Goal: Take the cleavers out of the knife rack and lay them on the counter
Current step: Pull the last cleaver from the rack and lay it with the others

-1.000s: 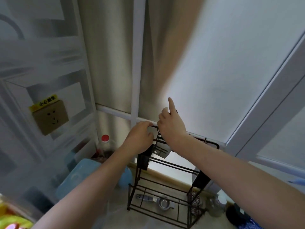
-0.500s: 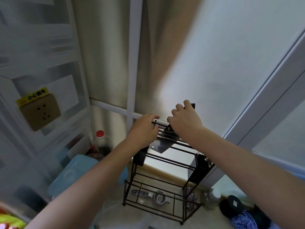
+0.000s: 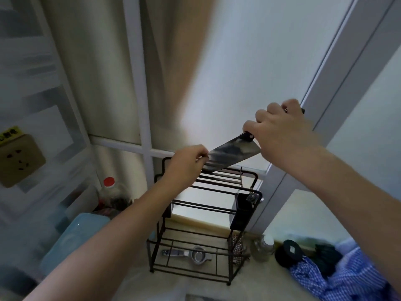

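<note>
A steel cleaver [image 3: 233, 153] hangs in the air just above the black wire knife rack [image 3: 206, 213], blade slanting down to the left. My right hand [image 3: 282, 131] is shut on its dark handle, up and to the right of the rack. My left hand [image 3: 186, 166] pinches the far end of the blade between thumb and fingers. The rack's top slots show no other blade that I can make out. The pale counter [image 3: 134, 287] lies below the rack.
A small metal strainer [image 3: 195, 255] lies on the rack's bottom shelf. A red-capped bottle [image 3: 109, 192] and a blue tub [image 3: 71, 242] stand to the left. A glass jar [image 3: 263, 246], a dark lid [image 3: 289, 253] and blue checked cloth [image 3: 338, 276] sit to the right. A wall socket [image 3: 19, 159] is at far left.
The cleaver has come up out of the rack's top slots. My right hand rose up and to the right with the handle, and my left hand shifted from the rack to the blade.
</note>
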